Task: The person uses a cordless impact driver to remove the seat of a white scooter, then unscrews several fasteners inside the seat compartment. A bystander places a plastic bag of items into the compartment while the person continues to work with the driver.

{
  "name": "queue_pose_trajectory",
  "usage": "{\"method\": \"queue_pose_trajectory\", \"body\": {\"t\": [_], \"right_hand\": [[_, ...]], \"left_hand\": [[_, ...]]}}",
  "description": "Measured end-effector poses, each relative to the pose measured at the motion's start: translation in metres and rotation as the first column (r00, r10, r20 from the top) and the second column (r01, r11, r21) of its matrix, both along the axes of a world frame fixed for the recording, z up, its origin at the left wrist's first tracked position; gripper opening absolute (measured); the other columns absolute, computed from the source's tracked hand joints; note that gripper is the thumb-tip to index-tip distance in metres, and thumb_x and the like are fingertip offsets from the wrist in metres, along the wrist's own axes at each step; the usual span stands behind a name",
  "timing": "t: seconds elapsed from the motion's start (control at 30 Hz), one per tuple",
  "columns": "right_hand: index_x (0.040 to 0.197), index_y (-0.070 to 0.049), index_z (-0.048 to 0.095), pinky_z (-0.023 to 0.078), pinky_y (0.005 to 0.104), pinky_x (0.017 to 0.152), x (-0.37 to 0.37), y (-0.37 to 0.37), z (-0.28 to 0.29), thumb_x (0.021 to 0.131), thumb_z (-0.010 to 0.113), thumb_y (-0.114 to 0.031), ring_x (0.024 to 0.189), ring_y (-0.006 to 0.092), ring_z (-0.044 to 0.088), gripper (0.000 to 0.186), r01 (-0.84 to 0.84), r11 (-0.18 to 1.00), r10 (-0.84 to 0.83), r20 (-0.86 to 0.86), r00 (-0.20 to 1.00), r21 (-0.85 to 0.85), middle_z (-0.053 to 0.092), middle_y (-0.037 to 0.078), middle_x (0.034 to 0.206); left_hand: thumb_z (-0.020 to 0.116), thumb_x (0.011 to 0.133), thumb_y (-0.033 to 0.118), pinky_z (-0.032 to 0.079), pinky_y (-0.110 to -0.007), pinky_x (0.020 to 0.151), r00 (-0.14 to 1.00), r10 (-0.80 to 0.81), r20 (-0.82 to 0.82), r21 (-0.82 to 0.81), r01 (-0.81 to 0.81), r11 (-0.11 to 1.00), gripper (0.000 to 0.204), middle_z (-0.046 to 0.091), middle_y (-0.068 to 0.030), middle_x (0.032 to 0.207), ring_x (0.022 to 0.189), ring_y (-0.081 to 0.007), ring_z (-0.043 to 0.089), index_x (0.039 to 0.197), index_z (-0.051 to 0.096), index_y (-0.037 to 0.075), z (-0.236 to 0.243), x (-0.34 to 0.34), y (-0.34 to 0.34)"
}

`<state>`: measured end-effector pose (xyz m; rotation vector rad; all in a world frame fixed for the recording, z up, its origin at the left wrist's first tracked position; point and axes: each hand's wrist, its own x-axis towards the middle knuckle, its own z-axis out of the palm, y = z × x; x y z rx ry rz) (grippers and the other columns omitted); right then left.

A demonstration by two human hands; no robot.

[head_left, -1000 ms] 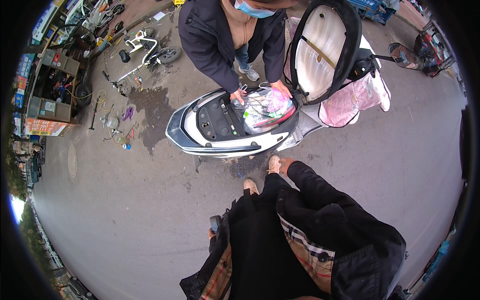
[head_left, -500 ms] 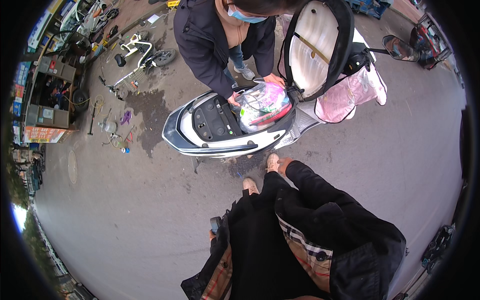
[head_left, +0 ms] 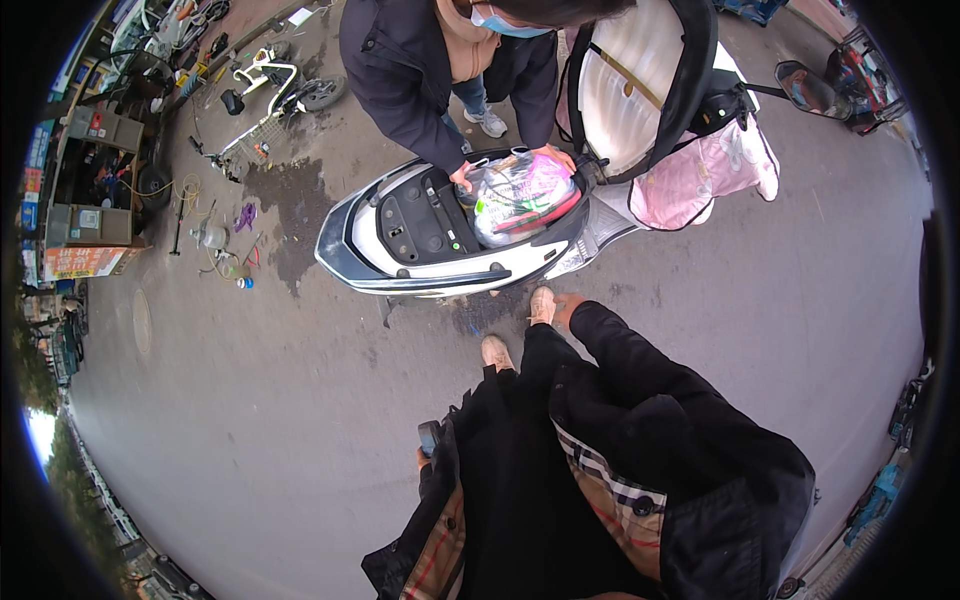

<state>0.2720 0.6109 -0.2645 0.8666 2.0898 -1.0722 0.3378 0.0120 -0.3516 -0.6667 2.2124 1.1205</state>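
Note:
My left hand (head_left: 422,459), mostly hidden by my coat, is closed round a small grey-blue box-shaped device (head_left: 429,437). My right hand (head_left: 568,309) hangs beside my shoe, its fingers loosely apart and nothing visible in them. Ahead of me stands a white and black scooter (head_left: 420,284) with its seat (head_left: 630,105) tipped up. Inside its storage compartment sits a stuffed clear plastic bag (head_left: 500,205) with pink and red items showing through. Another person in a dark jacket (head_left: 395,75) leans over from the far side, both hands on the bag.
A pink quilted cover (head_left: 690,190) drapes over the scooter's front. At the far left a small white bike (head_left: 275,100) lies on the ground, near a hose and scattered tools. A repair stall with grey boxes (head_left: 92,226) lines the left edge. A red vehicle (head_left: 860,85) stands far right.
The scooter and surroundings sit slightly higher in the view. The other person's hands remain on the bag, which looks a little lower in the compartment. My hands have barely moved.

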Motion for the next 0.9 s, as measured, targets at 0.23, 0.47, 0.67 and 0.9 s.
{"method": "queue_pose_trajectory", "body": {"t": [0.23, 0.47, 0.67, 0.9], "right_hand": [[0.135, -0.006, 0.062, 0.053, 0.0425, 0.098, -0.059, 0.03, -0.006, 0.079, 0.076, -0.034, 0.112, 0.036, 0.068, 0.064, 0.102, 0.994, -0.083, -0.289, 0.954, 0.05, 0.072, 0.02, 0.118], [0.137, -0.005, 0.061, 0.05, 0.0424, 0.103, -0.187, 0.049, -0.021, 0.081, 0.075, -0.029, 0.118, 0.0384, 0.064, 0.063, -0.101, 0.971, 0.195, -0.476, 0.857, 0.217, 0.068, 0.022, 0.128], [0.141, -0.014, 0.059, 0.038, 0.0459, 0.114, -0.258, 0.039, -0.057, 0.076, 0.077, -0.026, 0.136, 0.038, 0.044, 0.069, -0.41, 0.766, 0.57, -0.229, 0.789, 0.495, 0.051, 0.019, 0.142], [0.131, -0.021, 0.068, 0.036, 0.0451, 0.108, -0.256, 0.02, -0.084, 0.082, 0.067, -0.019, 0.128, 0.0369, 0.042, 0.049, -0.42, 0.553, 0.739, -0.191, 0.646, 0.72, 0.049, 0.017, 0.13]], "left_hand": [[0.096, 0.065, 0.033, 0.054, -0.039, 0.086, 0.985, 0.172, -0.012, 0.076, -0.17, 0.982, 0.076, 0.072, -0.0115, 0.106, 0.095, -0.0237, 0.067, 0.128, 0.06, 0.01, -0.01, 0.041, -0.011], [0.099, 0.06, 0.046, 0.054, -0.041, 0.089, 0.971, 0.227, 0.072, -0.236, -0.204, 0.95, 0.094, 0.071, -0.0168, 0.109, 0.098, -0.0275, 0.068, 0.13, 0.056, 0.0, 0.096, 0.056, 0.083], [0.099, 0.06, 0.048, 0.053, -0.042, 0.094, 0.915, 0.371, 0.158, -0.249, -0.327, 0.912, 0.101, 0.07, -0.0197, 0.116, 0.104, -0.0285, 0.067, 0.136, 0.053, -0.001, 0.161, 0.066, 0.152], [0.098, 0.062, 0.045, 0.052, -0.04, 0.093, 0.892, 0.39, 0.23, -0.317, -0.31, 0.896, 0.095, 0.069, -0.0158, 0.115, 0.102, -0.0257, 0.066, 0.133, 0.054, 0.0, 0.161, 0.105, 0.166]]}}
